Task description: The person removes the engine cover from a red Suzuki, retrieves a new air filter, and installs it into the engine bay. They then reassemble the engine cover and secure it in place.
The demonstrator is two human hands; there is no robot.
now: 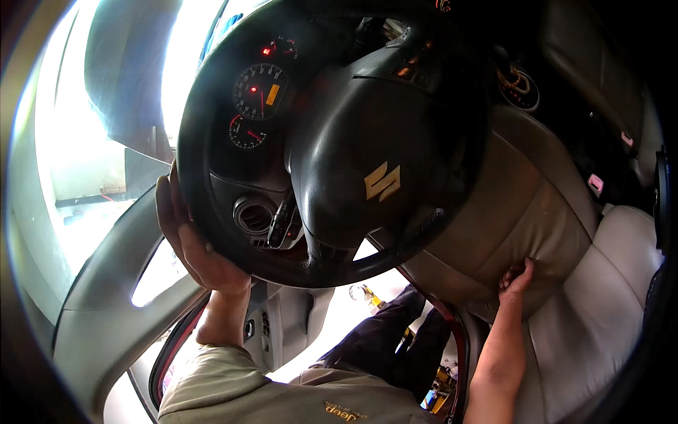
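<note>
My left hand (205, 261) is wrapped round the lower left of a black steering wheel (195, 134), its fingers going behind the rim. A smooth hub with a metal emblem (382, 181) fills the wheel's middle. Resting on the grey-brown leather seat (487, 226) is my right hand (518, 278), its fingers curled in and nothing seen in them. The arm is stretched out, and the seat cover creases beside the hand. My palm on that side is hidden.
Behind the wheel, dashboard gauges (261, 92) show red lights. A round air vent (253, 214) and a control stalk (282, 220) sit below them. The open door panel (289, 321) stands by my left arm. A red buckle (595, 185) lies beyond the seat; the gear lever (519, 85) is farther off.
</note>
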